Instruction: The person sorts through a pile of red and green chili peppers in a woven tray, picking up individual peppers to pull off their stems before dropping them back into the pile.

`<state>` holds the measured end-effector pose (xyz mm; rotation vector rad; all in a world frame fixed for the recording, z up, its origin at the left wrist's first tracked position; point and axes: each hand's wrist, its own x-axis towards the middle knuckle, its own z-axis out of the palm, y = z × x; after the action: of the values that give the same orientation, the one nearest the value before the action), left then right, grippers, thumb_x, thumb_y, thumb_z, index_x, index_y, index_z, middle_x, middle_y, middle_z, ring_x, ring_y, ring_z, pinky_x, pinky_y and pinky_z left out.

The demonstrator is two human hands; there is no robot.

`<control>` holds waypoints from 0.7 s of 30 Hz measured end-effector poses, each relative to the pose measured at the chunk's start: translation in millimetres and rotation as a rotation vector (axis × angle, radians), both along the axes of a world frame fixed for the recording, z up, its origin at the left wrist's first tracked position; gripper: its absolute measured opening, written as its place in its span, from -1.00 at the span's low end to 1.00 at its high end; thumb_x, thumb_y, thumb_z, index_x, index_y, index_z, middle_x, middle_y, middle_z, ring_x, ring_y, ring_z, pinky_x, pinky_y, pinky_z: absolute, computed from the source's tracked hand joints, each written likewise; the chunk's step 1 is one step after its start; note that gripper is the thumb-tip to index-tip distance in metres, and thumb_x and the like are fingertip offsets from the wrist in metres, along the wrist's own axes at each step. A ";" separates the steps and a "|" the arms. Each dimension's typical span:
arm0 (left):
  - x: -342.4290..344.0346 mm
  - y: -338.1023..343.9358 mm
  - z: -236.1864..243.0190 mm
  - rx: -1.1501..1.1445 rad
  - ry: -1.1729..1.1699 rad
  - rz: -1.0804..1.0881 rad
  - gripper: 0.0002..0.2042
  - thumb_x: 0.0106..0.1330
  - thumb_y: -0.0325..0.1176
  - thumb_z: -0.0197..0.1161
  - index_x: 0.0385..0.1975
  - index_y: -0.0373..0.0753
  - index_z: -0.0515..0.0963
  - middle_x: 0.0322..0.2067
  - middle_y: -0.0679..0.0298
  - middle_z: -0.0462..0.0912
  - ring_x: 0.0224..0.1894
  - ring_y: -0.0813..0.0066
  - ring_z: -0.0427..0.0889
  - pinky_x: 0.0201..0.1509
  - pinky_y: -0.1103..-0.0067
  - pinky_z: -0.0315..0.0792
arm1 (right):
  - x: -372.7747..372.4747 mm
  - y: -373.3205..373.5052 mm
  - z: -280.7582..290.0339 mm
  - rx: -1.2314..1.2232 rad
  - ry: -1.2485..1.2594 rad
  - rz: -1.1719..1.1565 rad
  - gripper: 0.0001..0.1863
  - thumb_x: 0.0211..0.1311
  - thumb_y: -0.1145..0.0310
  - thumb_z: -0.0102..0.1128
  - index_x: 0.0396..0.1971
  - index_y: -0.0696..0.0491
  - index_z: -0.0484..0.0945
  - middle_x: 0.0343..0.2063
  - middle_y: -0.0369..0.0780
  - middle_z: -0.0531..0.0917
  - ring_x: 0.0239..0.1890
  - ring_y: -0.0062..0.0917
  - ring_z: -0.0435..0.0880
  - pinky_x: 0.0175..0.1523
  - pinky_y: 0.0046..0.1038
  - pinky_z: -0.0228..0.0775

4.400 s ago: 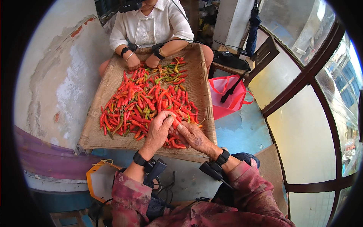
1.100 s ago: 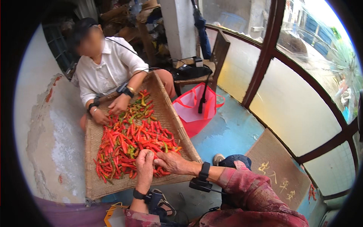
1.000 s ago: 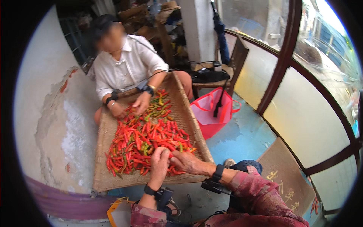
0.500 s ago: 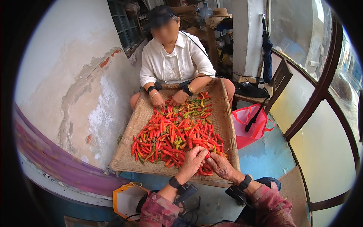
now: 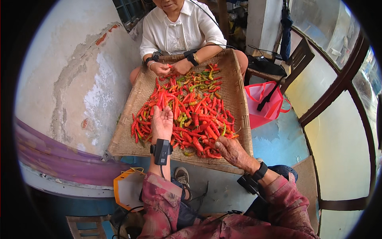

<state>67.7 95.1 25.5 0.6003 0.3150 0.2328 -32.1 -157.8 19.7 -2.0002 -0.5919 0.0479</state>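
A woven tray [image 5: 121,141] holds a heap of red chillies [image 5: 199,119], with green and yellowish ones mixed in. My left hand [image 5: 162,121] lies palm up over the heap's left side, its fingers loosely bent and apart, nothing clearly held in them. Near the tray's front right corner, my right hand [image 5: 232,153] has curled fingers beside the chillies; what they hold, if anything, is hidden. Across the tray, a person's hands [image 5: 181,66] are at the far edge, with a red chilli between the fingertips. Both my wrists wear strapped black devices.
A pink bag [image 5: 270,111] stands right of the tray beside a wooden chair [image 5: 298,59] with cables and a black bag. An orange-edged paper bag [image 5: 127,191] is below left. A cracked plaster wall [image 5: 71,91] borders the left, framed window panels [image 5: 334,147] the right.
My hands have parted: the left moved forward and left, turning palm up and opening, while the right stayed near the front right. The co-worker's hands rose toward the tray's far edge.
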 end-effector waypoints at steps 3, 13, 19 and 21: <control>0.1 -21.7 -12.7 0.401 -0.044 -0.222 -0.71 0.27 -0.30 0.16 -0.10 -0.33 0.40 -0.33 0.21 0.59 -0.41 0.57 0.55 -0.35 0.65 0.47 | -0.7 -3.7 -4.2 -0.022 -0.017 -0.027 -0.71 0.36 0.24 -0.13 -0.47 0.14 0.34 -0.67 -0.06 0.37 -0.58 -0.16 0.41 -0.45 -0.29 0.28; 3.9 -57.4 -33.6 2.289 -0.085 -0.297 -0.81 0.18 -0.43 0.12 -0.22 -0.24 0.52 -0.29 0.04 0.55 -0.20 0.02 0.46 -0.10 0.26 0.37 | -2.0 -5.0 3.0 -0.016 -0.007 -0.045 -0.81 0.28 0.32 -0.04 -0.43 0.14 0.38 -0.63 0.01 0.47 -0.48 -0.04 0.50 -0.40 -0.18 0.31; -18.4 -62.8 -6.1 2.182 -0.385 -0.063 -0.89 0.16 -0.40 0.14 -0.38 -0.28 0.51 -0.43 0.09 0.53 -0.28 0.12 0.48 -0.18 0.30 0.37 | 2.6 -8.4 10.4 -0.035 -0.045 -0.076 -0.85 0.25 0.35 0.00 -0.39 0.14 0.41 -0.61 0.00 0.48 -0.47 -0.04 0.50 -0.38 -0.18 0.34; -32.8 -69.6 8.8 2.120 -0.425 -0.021 -0.90 0.19 -0.40 0.11 -0.39 -0.28 0.48 -0.43 0.10 0.52 -0.29 0.11 0.47 -0.21 0.30 0.35 | 5.8 -9.1 9.4 0.035 -0.160 -0.217 -0.87 0.21 0.39 0.05 -0.37 0.14 0.43 -0.54 -0.01 0.51 -0.42 -0.06 0.52 -0.33 -0.20 0.37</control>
<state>34.9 25.5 34.3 2.5807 -0.5298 0.6379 -26.4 -166.9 29.1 -2.0346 -0.4699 -0.2551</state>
